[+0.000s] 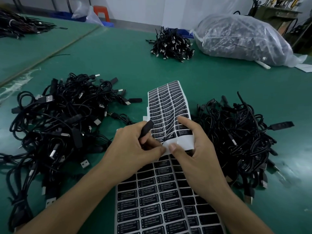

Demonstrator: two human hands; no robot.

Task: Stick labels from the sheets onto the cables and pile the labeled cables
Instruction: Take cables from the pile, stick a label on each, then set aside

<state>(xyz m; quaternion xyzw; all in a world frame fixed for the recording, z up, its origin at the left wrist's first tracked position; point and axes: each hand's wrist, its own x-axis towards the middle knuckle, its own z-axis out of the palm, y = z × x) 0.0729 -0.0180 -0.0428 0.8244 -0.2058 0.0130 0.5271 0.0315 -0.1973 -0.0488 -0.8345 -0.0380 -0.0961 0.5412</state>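
Left hand [133, 147] grips black cable controller [146, 131], frame centre. Right hand [200, 154] pinches bent label sheet [166, 105] just beside controller. Spare label sheets [158, 205] lower centre. Left cable pile [55, 125], right cable pile [236, 137] flank hands.

Two bare forearms enter from bottom edge, converging at centre. Wrists near level, palms facing inward. On left hand [135, 146], fingers curl round slim black plastic cable module [146, 130], thumb tip beside other thumb. On right hand [195, 149], thumb presses lower margin of lifted white-backed sheet of black labels [170, 105], index fingertip on printed face.
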